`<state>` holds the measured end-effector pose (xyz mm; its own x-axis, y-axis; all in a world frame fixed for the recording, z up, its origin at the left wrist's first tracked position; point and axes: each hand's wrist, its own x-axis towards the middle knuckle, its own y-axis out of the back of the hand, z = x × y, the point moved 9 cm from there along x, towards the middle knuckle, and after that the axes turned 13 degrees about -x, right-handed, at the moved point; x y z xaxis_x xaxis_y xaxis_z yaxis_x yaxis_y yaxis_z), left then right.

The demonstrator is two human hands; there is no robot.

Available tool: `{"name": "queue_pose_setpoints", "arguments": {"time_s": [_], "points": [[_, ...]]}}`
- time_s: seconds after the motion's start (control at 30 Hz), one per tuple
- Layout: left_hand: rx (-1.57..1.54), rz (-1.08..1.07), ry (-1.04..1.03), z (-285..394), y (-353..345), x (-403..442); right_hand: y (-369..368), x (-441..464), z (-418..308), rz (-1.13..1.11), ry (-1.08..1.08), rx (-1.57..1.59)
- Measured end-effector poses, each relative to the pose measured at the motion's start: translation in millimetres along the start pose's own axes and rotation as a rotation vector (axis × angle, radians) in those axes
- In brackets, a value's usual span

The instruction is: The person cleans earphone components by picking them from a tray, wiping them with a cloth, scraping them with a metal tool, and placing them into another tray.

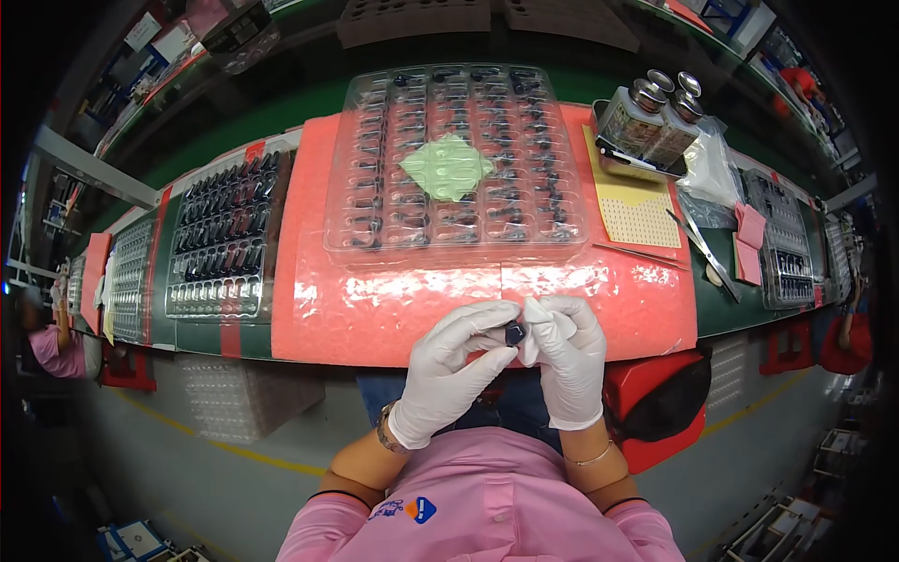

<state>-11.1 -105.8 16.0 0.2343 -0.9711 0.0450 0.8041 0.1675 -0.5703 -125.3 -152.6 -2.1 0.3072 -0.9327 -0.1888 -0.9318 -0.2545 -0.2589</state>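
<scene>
Holding one dark part (pixel 515 332) and one white cloth (pixel 551 321) between two hands (pixel 461 367) (pixel 573 365)

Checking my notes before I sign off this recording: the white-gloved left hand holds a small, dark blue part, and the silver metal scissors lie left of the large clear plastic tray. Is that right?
Not quite: the silver metal scissors lie right of the large clear plastic tray, as the head view shows. The white-gloved left hand does hold a small, dark blue part.
</scene>
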Motion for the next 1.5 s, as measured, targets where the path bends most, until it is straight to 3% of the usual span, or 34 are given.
{"name": "queue_pose_setpoints", "arguments": {"time_s": [0.1, 0.3, 0.4, 0.5, 0.7, 0.8, 0.83, 0.93, 1.03, 1.07, 1.5], "points": [[0.452, -0.093, -0.207, 19.3, -6.1, -1.8, 1.4, -0.2, -1.6, 0.002, -0.013, 0.066], [0.699, -0.104, -0.306, 35.8, -17.7, -5.2, -5.2, -3.2, -8.1, -0.067, 0.007, 0.127], [0.859, -0.115, -0.429, 45.3, -27.1, -7.5, -14.2, -5.0, -22.3, -0.047, 0.244, -0.15], [0.944, -0.2, -0.443, 47.7, -36.6, -8.4, -9.5, -2.9, -20.8, -0.07, 0.165, -0.164], [0.771, -0.189, -0.331, 43.8, -28.7, -1.1, -9.7, 1.0, -10.1, -0.12, 0.02, -0.092], [0.814, -0.218, -0.347, 44.4, -28.4, -0.8, -13.9, -4.4, -30.6, -0.096, 0.284, -0.21], [0.811, -0.237, -0.338, 43.7, -28.9, -0.2, -13.7, -4.5, -30.3, -0.096, 0.284, -0.209], [0.804, -0.276, -0.321, 41.9, -29.9, 1.4, -9.9, -2.2, -21.1, -0.099, 0.185, -0.151], [0.506, -0.258, -0.062, 22.5, -16.8, 5.8, -5.1, -1.6, -7.4, -0.152, 0.004, -0.024], [0.507, -0.258, -0.063, 21.2, -15.9, 5.7, -6.2, -2.2, -0.4, -0.178, -0.085, 0.04], [0.537, -0.234, -0.198, 31.0, -16.3, 2.9, -13.8, -6.2, 5.3, -0.185, -0.162, 0.145]]}}
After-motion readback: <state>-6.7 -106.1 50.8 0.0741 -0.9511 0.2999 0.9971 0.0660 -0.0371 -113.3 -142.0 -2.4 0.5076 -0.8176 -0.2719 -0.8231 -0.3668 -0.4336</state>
